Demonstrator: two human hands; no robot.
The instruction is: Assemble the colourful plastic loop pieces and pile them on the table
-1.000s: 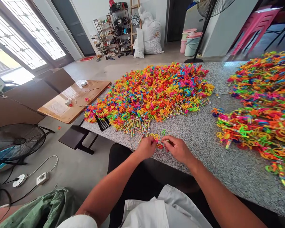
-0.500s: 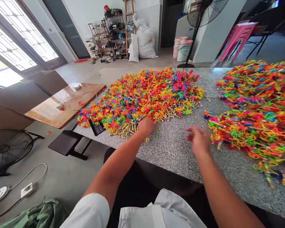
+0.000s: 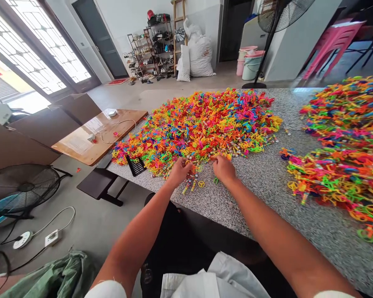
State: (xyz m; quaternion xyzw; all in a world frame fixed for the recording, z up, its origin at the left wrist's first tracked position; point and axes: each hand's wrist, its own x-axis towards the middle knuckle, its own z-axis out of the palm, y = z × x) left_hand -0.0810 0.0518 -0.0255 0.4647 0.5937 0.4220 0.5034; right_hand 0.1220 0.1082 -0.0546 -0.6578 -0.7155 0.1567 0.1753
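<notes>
A big heap of small bright plastic pieces (image 3: 202, 120), many with rings and loops, lies on the speckled stone table (image 3: 224, 203). At its front edge my left hand (image 3: 178, 173) is closed in a pinch, with an orange plastic piece at the fingertips. Small striped tubes (image 3: 186, 188) lie just below those fingers. Right of it, my right hand (image 3: 224, 169) has thumb and forefinger pressed together at the heap's edge; what they grip is too small to make out. Between the hands sits a yellow ring piece (image 3: 201, 184).
A second heap of plastic pieces (image 3: 345, 153) covers the table's right side. A black slotted tray (image 3: 136, 166) stands at the left edge, near a wooden board (image 3: 102, 136). A floor fan (image 3: 25, 188) stands left; a standing fan (image 3: 272, 33) rises behind the table.
My right hand has moved left from bare tabletop to the heap's front edge and closed. My left hand has drawn slightly back from the heap, with an orange piece. The view has shifted left.
</notes>
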